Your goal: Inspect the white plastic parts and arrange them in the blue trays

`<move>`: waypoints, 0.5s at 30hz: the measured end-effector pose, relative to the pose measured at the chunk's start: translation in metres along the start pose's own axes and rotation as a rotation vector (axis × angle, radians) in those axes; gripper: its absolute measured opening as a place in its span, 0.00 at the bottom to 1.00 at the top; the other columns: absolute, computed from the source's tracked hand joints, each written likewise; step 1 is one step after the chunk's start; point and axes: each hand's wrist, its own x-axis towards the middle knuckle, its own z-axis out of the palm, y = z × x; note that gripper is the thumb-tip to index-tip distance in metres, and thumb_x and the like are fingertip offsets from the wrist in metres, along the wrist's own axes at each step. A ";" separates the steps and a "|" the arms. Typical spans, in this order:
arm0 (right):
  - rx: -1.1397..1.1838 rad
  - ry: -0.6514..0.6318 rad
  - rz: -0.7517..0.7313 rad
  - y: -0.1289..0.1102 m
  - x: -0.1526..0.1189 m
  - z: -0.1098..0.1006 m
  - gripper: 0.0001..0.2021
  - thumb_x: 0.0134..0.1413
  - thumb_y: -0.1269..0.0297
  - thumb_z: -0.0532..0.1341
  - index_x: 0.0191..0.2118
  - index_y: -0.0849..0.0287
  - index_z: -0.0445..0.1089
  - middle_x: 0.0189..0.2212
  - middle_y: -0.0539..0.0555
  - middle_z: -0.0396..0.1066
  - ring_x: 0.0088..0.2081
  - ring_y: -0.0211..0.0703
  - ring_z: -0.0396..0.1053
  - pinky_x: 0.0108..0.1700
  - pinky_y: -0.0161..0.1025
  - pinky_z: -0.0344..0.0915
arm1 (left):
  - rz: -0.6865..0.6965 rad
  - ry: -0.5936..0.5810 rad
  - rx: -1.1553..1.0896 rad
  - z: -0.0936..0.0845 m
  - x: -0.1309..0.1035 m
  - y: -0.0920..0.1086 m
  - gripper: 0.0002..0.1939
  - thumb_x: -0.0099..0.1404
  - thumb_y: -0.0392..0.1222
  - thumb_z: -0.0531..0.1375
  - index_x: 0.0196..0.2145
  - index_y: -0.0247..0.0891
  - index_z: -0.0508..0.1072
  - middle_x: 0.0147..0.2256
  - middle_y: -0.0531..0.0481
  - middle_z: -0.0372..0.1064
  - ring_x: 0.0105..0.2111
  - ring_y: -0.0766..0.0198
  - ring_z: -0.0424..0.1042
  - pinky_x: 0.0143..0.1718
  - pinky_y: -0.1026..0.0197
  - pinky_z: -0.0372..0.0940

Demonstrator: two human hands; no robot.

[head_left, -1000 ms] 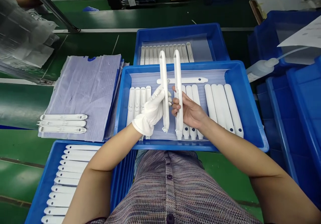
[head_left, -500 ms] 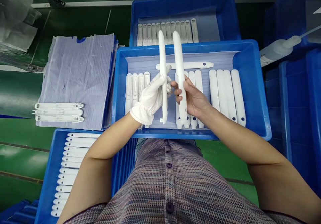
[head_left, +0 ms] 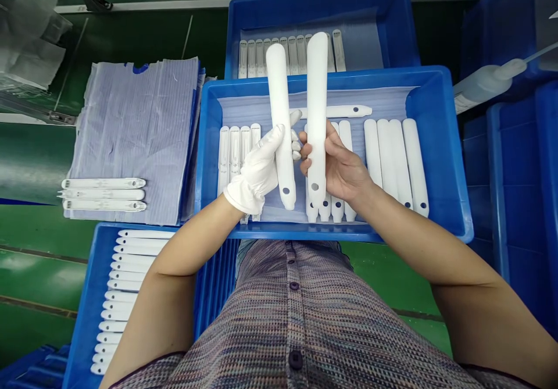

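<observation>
My left hand [head_left: 260, 165], in a white glove, is closed around a long white plastic handle-shaped piece [head_left: 281, 104] with a round hole near its lower end. Bare, my right hand [head_left: 344, 165] grips a second white plastic piece [head_left: 317, 86] of the same kind beside it. Both pieces stand nearly upright, smooth faces toward me and a narrow gap between them. Below them is a blue bin [head_left: 440, 145] lined with pale sheet. In it lie white pieces at the left [head_left: 224, 150], under my right hand, and at the right [head_left: 410, 156], plus one crosswise piece [head_left: 349, 111].
A second blue bin [head_left: 392, 5] with a row of pieces stands behind. At left, several pieces [head_left: 103, 194] lie on stacked pale sheets [head_left: 139, 121]. Below them another blue bin [head_left: 81, 319] holds many pieces. A translucent bottle [head_left: 483, 86] is at the right.
Both held pieces have turned from edge-on so their broad smooth faces and holes show. The right-hand piece is raised slightly. The pieces lying in the bins stay put.
</observation>
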 end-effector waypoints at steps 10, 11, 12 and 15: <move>-0.244 -0.126 -0.183 0.020 -0.005 -0.011 0.35 0.52 0.59 0.74 0.65 0.37 0.65 0.54 0.50 0.70 0.51 0.46 0.71 0.55 0.48 0.75 | 0.067 -0.066 -0.031 -0.003 0.001 -0.008 0.14 0.74 0.50 0.62 0.51 0.39 0.76 0.29 0.55 0.68 0.24 0.73 0.68 0.26 0.69 0.68; -0.331 -0.117 -0.239 0.021 -0.006 -0.010 0.33 0.55 0.57 0.73 0.66 0.37 0.65 0.57 0.50 0.69 0.54 0.48 0.70 0.57 0.51 0.74 | 0.078 -0.073 -0.014 -0.003 0.000 -0.008 0.13 0.72 0.48 0.65 0.48 0.38 0.77 0.28 0.55 0.68 0.23 0.74 0.66 0.25 0.70 0.67; -0.435 -0.097 -0.304 0.022 -0.008 -0.010 0.31 0.58 0.56 0.71 0.66 0.37 0.65 0.59 0.51 0.68 0.58 0.51 0.68 0.60 0.54 0.72 | 0.085 -0.073 0.016 -0.002 -0.001 -0.007 0.11 0.69 0.45 0.67 0.45 0.37 0.78 0.27 0.55 0.67 0.22 0.74 0.65 0.24 0.70 0.65; -0.779 0.018 -0.495 0.023 -0.012 -0.010 0.27 0.64 0.55 0.66 0.67 0.37 0.67 0.59 0.54 0.66 0.64 0.57 0.62 0.65 0.60 0.66 | 0.079 -0.122 0.124 -0.005 -0.003 -0.003 0.12 0.62 0.42 0.69 0.42 0.36 0.78 0.24 0.55 0.66 0.19 0.74 0.62 0.21 0.69 0.61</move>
